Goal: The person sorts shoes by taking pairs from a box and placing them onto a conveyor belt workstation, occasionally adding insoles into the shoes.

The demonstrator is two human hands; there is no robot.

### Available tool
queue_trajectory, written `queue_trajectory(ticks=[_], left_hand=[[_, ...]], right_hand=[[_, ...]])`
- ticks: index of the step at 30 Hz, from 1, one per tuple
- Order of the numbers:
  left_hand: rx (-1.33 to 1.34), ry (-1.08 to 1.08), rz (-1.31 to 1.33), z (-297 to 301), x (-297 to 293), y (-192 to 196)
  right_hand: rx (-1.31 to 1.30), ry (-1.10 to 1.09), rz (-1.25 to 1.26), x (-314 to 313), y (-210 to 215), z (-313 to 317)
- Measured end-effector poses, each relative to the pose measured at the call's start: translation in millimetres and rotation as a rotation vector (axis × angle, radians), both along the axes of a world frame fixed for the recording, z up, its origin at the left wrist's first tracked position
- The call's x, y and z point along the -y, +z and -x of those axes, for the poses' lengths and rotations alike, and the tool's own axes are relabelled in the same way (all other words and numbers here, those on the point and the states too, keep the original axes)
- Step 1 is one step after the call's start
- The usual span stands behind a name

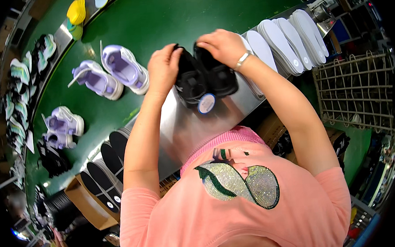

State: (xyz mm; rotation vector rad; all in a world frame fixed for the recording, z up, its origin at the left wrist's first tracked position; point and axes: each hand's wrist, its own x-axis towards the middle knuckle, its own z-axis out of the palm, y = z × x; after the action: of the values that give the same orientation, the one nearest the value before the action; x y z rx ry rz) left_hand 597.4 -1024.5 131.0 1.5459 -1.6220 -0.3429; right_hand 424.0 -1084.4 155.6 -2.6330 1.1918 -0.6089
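Note:
A pair of black shoes stands side by side in front of me, over the steel work surface [184,133]. My left hand [163,69] pinches the far end of the left black shoe [189,84] between thumb and fingers. The right black shoe [222,79] is gripped the same way by my right hand [224,47], which has a band on its wrist. A round white tag with a blue rim [206,103] hangs at the near ends of the shoes. Their insides are too dark to make out.
Stacks of white insoles [278,46] lie to the right, with a wire basket [356,91] beyond. Lilac shoes [124,69] sit on the green belt [168,16] at left. Black insoles [102,174] lie near a cardboard box [91,202]. Yellow insoles [76,12] are at far left.

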Motion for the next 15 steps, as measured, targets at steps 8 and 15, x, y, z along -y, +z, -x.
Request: queue_trajectory(ticks=[8,15], left_hand=[[0.148,0.291,0.053,-64,47,6],[0.17,0.157,0.082,10,-52,-70]], right_hand=[[0.192,-0.079,-0.037,49,20,-48],[0.424,-0.163,-0.195,-71,-49,97]])
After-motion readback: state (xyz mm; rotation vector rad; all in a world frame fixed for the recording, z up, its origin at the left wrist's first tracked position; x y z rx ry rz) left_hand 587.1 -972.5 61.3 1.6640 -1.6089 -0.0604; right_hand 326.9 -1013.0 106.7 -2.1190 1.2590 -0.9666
